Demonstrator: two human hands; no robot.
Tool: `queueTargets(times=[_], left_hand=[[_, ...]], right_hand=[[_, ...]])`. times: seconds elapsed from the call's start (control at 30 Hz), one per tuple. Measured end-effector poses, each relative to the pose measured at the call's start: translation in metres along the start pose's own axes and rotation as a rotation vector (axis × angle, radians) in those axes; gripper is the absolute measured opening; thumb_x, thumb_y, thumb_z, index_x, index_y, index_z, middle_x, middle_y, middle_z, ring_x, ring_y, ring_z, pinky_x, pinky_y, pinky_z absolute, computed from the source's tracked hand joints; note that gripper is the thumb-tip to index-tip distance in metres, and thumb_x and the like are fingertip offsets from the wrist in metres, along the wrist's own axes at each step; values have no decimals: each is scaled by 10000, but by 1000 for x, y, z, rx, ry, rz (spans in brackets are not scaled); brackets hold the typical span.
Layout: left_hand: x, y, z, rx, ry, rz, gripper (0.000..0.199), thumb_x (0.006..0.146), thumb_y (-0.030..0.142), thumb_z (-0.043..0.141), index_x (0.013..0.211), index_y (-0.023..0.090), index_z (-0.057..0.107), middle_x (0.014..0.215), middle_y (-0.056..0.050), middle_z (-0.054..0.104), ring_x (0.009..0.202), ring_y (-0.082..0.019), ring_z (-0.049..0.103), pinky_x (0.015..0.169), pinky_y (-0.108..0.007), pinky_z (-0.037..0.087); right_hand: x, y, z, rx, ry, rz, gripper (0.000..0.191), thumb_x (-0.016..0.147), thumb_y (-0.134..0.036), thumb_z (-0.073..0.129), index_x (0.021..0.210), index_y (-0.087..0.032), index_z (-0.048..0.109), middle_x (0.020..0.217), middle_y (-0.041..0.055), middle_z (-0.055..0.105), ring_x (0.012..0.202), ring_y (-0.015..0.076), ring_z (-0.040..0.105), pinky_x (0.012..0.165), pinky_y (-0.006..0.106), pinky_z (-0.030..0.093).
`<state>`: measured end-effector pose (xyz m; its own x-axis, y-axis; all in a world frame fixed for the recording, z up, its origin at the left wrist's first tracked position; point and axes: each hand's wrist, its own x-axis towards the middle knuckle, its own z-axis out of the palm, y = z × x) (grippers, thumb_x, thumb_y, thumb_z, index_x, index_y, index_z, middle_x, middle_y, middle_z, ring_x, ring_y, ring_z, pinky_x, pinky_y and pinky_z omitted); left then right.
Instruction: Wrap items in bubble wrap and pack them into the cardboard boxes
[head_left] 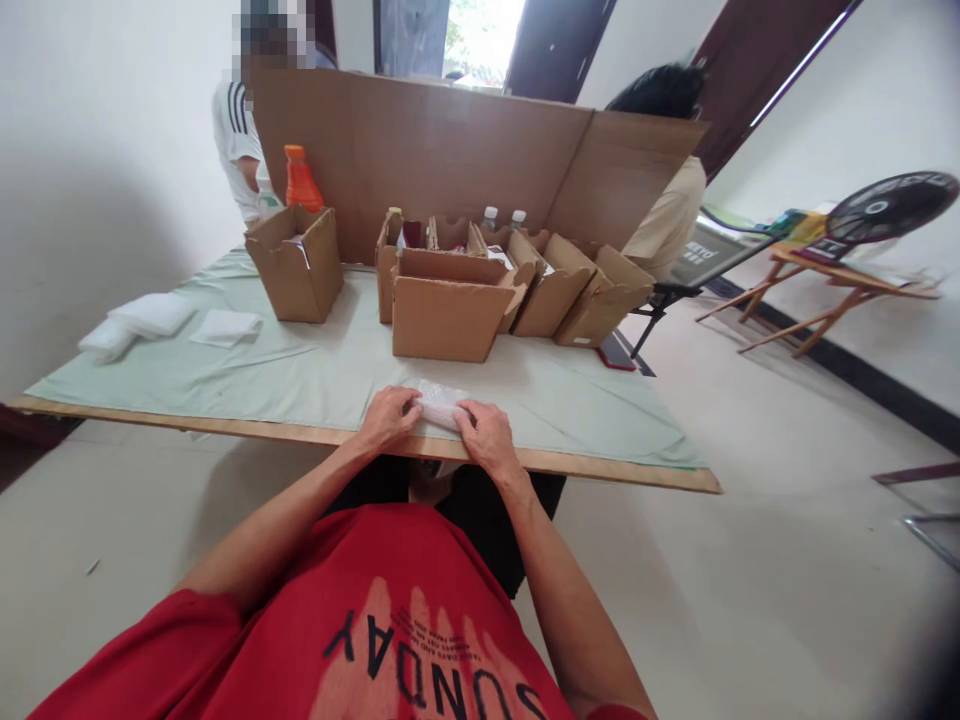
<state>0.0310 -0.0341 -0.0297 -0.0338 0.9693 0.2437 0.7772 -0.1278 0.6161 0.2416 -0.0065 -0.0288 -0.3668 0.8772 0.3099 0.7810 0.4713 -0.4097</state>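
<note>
Between my two hands, close to the table's front edge, lies a small bundle of clear bubble wrap (441, 404). My left hand (391, 417) grips its left end with curled fingers. At the right end, my right hand (486, 432) pinches the wrap between thumb and fingers. Whatever the wrap may contain cannot be made out. Just beyond the bundle stands a brown cardboard bin (450, 318), apart from both hands.
Several cardboard bins (559, 285) holding bottles and packets line the back, before a tall cardboard screen (465, 150). Another bin (300, 275) with an orange bottle (301, 180) stands left. White wrap sheets (154, 313) lie far left. Two people are behind the screen.
</note>
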Motion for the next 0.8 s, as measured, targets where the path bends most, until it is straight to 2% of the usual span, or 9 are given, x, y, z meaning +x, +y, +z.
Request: queueTargets(times=[0.1, 0.2, 0.37, 0.5, 0.57, 0.63, 0.73, 0.8], left_hand=[[13, -2, 2, -34, -6, -58, 256, 865, 238, 617, 1065, 180, 766, 842, -59, 757, 854, -233, 669, 885, -347, 507], [22, -1, 3, -95, 1, -114, 236, 851, 247, 647, 1049, 187, 760, 782, -42, 737, 806, -219, 670, 862, -333, 509], [11, 0, -2, -276, 70, -226, 365, 854, 255, 662, 1205, 156, 681, 993, -79, 717, 875, -206, 663, 925, -374, 530], [-5, 1, -3, -534, 22, -345, 558, 869, 270, 653, 1391, 118, 523, 1067, -107, 686, 823, -176, 690, 762, -332, 606], [-8, 3, -2, -676, -22, -380, 623, 874, 269, 642, 1441, 96, 453, 1078, -121, 676, 843, -179, 706, 715, -314, 621], [-9, 8, -1, -797, -49, -385, 649, 863, 270, 640, 1450, 88, 432, 1052, -111, 671, 870, -181, 705, 734, -314, 626], [-8, 16, -3, -924, -65, -360, 702, 812, 329, 674, 1432, 90, 447, 974, -72, 657, 841, -176, 681, 736, -314, 616], [-8, 20, -6, -978, -69, -333, 729, 762, 401, 720, 1389, 103, 496, 934, -52, 646, 820, -178, 659, 712, -310, 604]], right_hand=[[0, -7, -2, -28, 36, 10, 350, 968, -300, 552, 1263, -177, 692, 1290, 149, 672, 1169, 308, 564, 1003, 453, 398], [3, -13, -2, -23, -2, -46, 344, 904, -271, 657, 1240, -213, 706, 1344, 126, 651, 1235, 302, 531, 1048, 444, 366], [14, -13, 2, 35, -36, -22, 276, 914, -194, 604, 1157, -205, 735, 1243, 125, 717, 1169, 289, 586, 1026, 458, 383], [13, -15, 4, 159, -31, 28, 261, 933, -221, 563, 1117, -198, 746, 1193, 109, 744, 1153, 273, 615, 1033, 452, 396], [8, -18, 5, 241, -40, 33, 248, 919, -238, 572, 1083, -206, 755, 1157, 97, 756, 1130, 266, 632, 1037, 443, 406], [3, -20, 4, 333, -59, 31, 227, 893, -254, 590, 1038, -218, 762, 1087, 82, 770, 1070, 253, 657, 1013, 422, 437], [-1, -18, 1, 483, -85, 49, 213, 869, -300, 596, 977, -211, 756, 987, 75, 771, 934, 231, 685, 897, 376, 511], [-1, -14, -2, 584, -88, 75, 240, 865, -350, 596, 981, -199, 742, 1061, 96, 757, 960, 232, 690, 852, 355, 538]])
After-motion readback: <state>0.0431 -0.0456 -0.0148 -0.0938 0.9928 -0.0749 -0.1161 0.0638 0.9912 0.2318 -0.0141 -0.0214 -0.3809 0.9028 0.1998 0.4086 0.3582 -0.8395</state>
